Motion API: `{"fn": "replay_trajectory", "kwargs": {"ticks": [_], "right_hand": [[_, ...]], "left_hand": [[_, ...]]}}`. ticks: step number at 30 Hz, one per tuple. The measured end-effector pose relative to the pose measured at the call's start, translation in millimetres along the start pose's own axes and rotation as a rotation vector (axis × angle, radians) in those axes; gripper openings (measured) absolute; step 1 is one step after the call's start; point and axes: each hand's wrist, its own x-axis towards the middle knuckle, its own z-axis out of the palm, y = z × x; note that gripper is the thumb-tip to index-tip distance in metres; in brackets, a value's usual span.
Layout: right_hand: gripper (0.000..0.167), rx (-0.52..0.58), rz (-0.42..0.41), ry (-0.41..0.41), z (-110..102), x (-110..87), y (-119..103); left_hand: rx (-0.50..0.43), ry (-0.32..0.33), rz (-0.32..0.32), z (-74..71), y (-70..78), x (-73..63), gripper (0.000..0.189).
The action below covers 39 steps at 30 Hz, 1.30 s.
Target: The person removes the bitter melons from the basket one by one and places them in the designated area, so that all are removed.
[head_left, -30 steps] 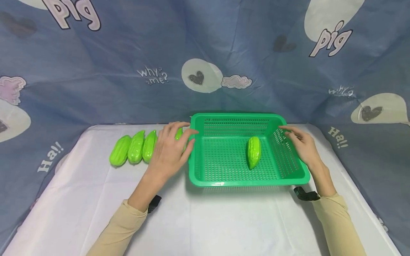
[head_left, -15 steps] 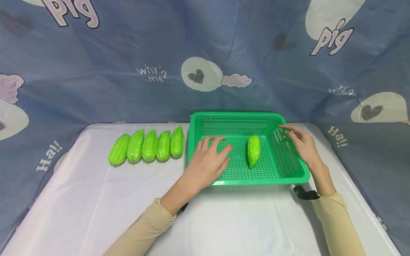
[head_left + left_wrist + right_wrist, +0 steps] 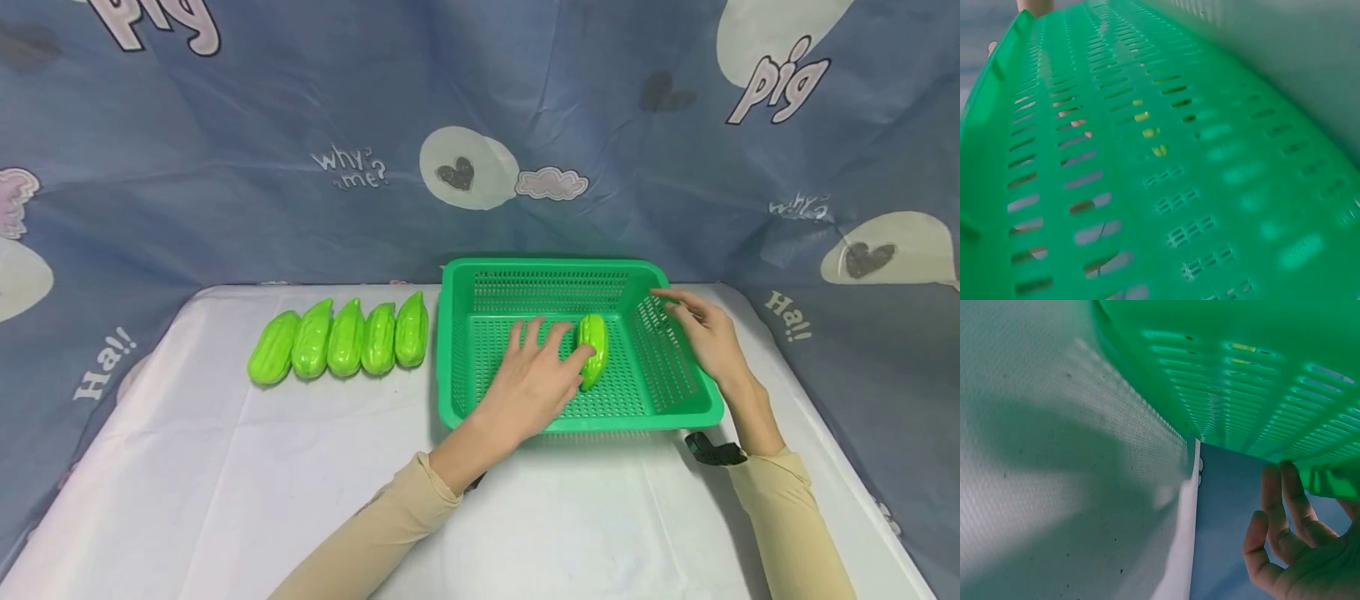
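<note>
A green ridged gourd point(image 3: 593, 337) lies inside the green plastic basket point(image 3: 555, 423). My left hand point(image 3: 534, 383) is over the basket floor, fingers spread, with the thumb crossing in front of the gourd. Whether the thumb touches it cannot be told. In the left wrist view the perforated basket wall point(image 3: 1104, 81) hides most of that hand. By the basket's right rim is my right hand point(image 3: 708, 337), its fingers loosely bent. The right wrist view has this hand point(image 3: 1310, 550) close to the outside of the basket wall point(image 3: 1235, 381); contact is unclear.
Several more green gourds point(image 3: 346, 337) lie side by side in a row on the white tablecloth point(image 3: 315, 450), left of the basket. A blue printed cloth point(image 3: 300, 125) rises behind the table.
My left hand has moved right, from above the rightmost gourds of the row, across the basket's left side, to the gourd inside. The right hand stays at the rim.
</note>
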Motion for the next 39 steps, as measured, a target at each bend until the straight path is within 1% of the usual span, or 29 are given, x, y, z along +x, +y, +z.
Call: {"fn": "replay_trajectory", "kwargs": {"ticks": [5, 9, 11, 19, 24, 30, 34, 36, 39], "right_hand": [[0.048, 0.006, 0.008, -0.005, 0, 0.3, 0], [0.047, 0.011, 0.019, -0.007, 0, -0.2, 0], [0.047, 0.011, 0.021, -0.008, 0, 0.0, 0], [0.047, 0.012, 0.022, -0.008, 0, -0.1, -1], [0.048, 0.016, 0.022, -0.012, 0, 0.3, 0], [0.049, 0.012, 0.038, -0.003, -3, 0.6, 0], [0.049, 0.007, 0.032, -0.002, -3, 0.2, 0], [0.048, 0.007, 0.029, -0.004, -2, -0.2, 0], [0.048, 0.010, 0.020, -0.005, 0, -0.1, 0]], "left_hand": [[0.009, -0.002, 0.014, 3.5, 4.1, 8.0, 0.032], [0.006, -0.036, 0.011, 8.1, 8.2, 15.2, 0.033], [0.008, -0.064, 0.006, 10.6, 10.9, 19.4, 0.035], [0.035, -0.203, -0.038, 20.0, 30.5, 40.4, 0.044], [0.005, -0.324, -0.070, 23.3, 40.7, 49.5, 0.050], [-0.022, -0.449, -0.087, 24.4, 44.2, 55.9, 0.054], [-0.030, -0.545, -0.115, 24.7, 43.4, 57.4, 0.055], [-0.026, -0.554, -0.119, 25.0, 42.7, 56.6, 0.054], [-0.012, -0.500, -0.111, 25.9, 41.5, 54.4, 0.053]]}}
